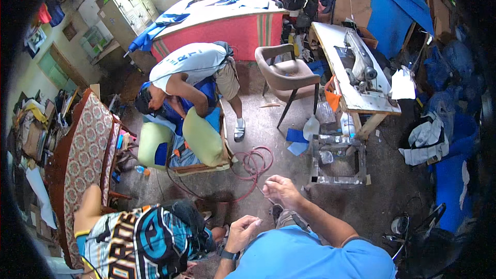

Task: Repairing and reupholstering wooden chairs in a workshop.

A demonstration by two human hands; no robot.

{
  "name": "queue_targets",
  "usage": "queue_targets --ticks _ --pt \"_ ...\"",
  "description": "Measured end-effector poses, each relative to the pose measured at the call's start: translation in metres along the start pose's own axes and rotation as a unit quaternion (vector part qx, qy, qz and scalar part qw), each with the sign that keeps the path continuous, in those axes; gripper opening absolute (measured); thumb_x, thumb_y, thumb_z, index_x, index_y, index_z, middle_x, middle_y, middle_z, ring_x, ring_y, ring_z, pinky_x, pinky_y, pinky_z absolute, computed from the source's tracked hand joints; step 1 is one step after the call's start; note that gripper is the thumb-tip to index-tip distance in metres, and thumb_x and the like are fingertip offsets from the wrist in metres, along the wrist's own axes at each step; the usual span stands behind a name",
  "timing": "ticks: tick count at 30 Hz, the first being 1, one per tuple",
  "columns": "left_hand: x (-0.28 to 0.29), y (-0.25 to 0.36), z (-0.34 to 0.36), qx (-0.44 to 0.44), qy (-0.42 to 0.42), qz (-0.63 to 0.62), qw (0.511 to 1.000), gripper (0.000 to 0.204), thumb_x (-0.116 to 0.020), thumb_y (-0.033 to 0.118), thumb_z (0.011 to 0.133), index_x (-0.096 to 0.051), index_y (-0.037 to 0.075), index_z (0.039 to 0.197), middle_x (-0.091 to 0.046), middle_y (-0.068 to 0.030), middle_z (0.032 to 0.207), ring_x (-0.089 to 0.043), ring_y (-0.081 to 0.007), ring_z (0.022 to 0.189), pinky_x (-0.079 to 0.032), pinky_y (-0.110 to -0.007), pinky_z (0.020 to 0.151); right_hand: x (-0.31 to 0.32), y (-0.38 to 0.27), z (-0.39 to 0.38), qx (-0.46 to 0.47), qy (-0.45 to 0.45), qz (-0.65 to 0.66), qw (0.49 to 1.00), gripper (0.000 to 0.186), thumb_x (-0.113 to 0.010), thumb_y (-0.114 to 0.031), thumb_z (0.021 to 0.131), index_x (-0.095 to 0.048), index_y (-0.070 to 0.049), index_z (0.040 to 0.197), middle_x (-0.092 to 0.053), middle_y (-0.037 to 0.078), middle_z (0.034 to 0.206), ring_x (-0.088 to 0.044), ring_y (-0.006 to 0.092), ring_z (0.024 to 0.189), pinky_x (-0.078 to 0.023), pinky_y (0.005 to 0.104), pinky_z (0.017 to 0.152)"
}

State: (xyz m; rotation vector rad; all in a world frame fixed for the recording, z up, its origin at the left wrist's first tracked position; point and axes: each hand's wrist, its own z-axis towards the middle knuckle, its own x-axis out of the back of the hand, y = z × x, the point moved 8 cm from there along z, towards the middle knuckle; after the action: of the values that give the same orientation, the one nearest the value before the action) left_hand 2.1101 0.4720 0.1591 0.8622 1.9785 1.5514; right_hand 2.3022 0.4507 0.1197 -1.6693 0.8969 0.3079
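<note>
My left hand (243,233), with a dark watch on its wrist, is in front of my blue shirt at the bottom. Its thumb and fingers are pinched together. Farther out and to the right, my right hand (281,191) is also closed in a pinch, the forearm coming in from the lower right. Whatever sits between the fingertips of either hand is too small to make out. The hands are apart, above the concrete floor. Beyond them a reddish hose (254,168) lies in loops.
One person (191,70) bends over a pale green upholstered piece (204,137); another (150,243) is close on my left beside a patterned sofa (85,150). A chair (289,75), a sewing machine (359,62) on a table and a wooden frame (338,180) stand ahead and right.
</note>
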Motion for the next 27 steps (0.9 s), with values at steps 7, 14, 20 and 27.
queue_targets --ticks 7,14,20,27 --pt "-0.004 0.033 0.105 0.005 -0.073 0.027 0.997 0.013 -0.063 0.008 0.091 -0.069 -0.003 0.093 -0.069 -0.0043 0.086 -0.063 -0.0094 0.081 -0.051 -0.024 0.073 0.052 -0.037 0.061 -0.001 0.089 0.011 0.996 0.015 -0.058 -0.018 0.096 -0.057 -0.005 0.104 -0.065 0.006 0.090 -0.064 0.0154 0.082 -0.055 0.0319 0.077" --pt "0.037 0.060 0.223 0.001 -0.113 0.014 0.993 0.013 -0.066 0.010 0.089 -0.069 -0.003 0.091 -0.067 -0.0035 0.081 -0.059 -0.0080 0.076 -0.048 -0.024 0.070 0.054 -0.073 0.143 0.030 0.137 0.064 0.988 0.008 -0.055 -0.014 0.096 -0.057 -0.007 0.100 -0.067 0.009 0.091 -0.067 0.0200 0.084 -0.056 0.0375 0.079" --pt "0.024 0.076 0.307 -0.042 -0.214 0.063 0.974 0.013 -0.066 0.010 0.089 -0.068 -0.002 0.092 -0.067 -0.0032 0.080 -0.059 -0.0081 0.076 -0.048 -0.025 0.068 0.051 -0.151 0.186 0.106 0.083 0.184 0.974 0.010 -0.051 -0.015 0.098 -0.056 -0.007 0.101 -0.066 0.010 0.091 -0.066 0.0247 0.089 -0.053 0.0420 0.086" --pt "0.008 0.093 0.410 -0.013 -0.213 0.078 0.974 0.013 -0.063 0.008 0.089 -0.070 -0.003 0.092 -0.070 -0.0047 0.083 -0.062 -0.0090 0.078 -0.050 -0.025 0.073 0.098 -0.181 0.272 0.112 0.067 0.241 0.962 0.011 -0.055 -0.017 0.096 -0.060 -0.007 0.098 -0.065 0.006 0.083 -0.068 0.0197 0.079 -0.056 0.0403 0.080"
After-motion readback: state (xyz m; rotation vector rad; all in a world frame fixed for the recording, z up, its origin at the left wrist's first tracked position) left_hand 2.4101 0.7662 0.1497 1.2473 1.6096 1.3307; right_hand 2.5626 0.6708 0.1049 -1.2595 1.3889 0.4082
